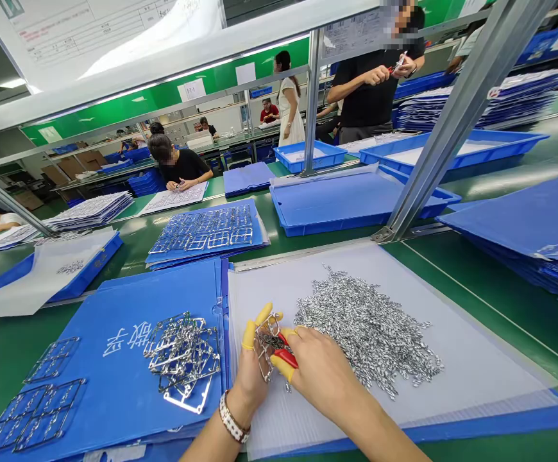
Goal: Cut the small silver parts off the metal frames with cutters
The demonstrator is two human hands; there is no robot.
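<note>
My left hand [250,372] wears yellow finger cots and grips a small stamped metal frame [265,340]. My right hand [322,372] closes on red-handled side cutters [286,350], their jaws at the frame and partly hidden by my fingers. Both hands are above a white plastic sheet [456,359] that bears a heap of small silver metal pieces [368,327], just right of my hands. To the left, a tangle of stamped metal frames [183,359] lies on a blue folder [115,333] with white lettering. A beaded bracelet [234,417] circles my left wrist.
Flat metal grids [33,410] lie at the blue folder's lower left. Blue trays [346,199] and stacked sheets stand along the green workbench [481,289], beneath aluminium uprights [456,109]. Co-workers [375,83] work farther off, one holding red-handled cutters.
</note>
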